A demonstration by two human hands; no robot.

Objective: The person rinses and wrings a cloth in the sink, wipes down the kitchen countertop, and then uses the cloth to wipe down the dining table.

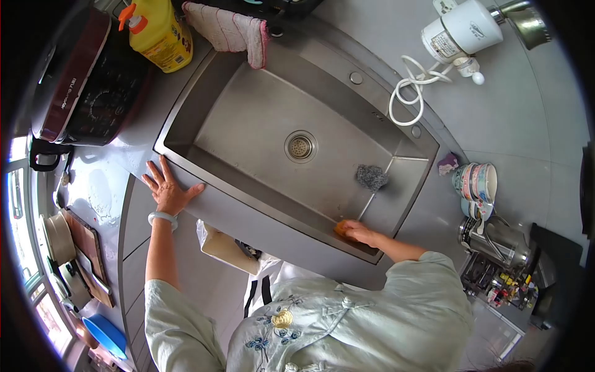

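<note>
My right hand (361,233) is closed on an orange cloth or sponge (340,228) against the near wall of the steel sink (248,118), towards its right end. With its fingers spread, my left hand (168,191) lies on the sink's front edge near the left corner and holds nothing. A grey steel-wool scrubber (371,177) with a thin pale handle lies in the sink, beyond my right hand. The round drain (301,147) shows in the sink floor.
A yellow bottle (160,37) and a dark cooker (87,80) stand at the left. A pink-edged towel (229,31) hangs over the far rim. Stacked bowls (476,181) and a metal kettle (499,243) are at the right. An open bin (228,248) sits below the front edge.
</note>
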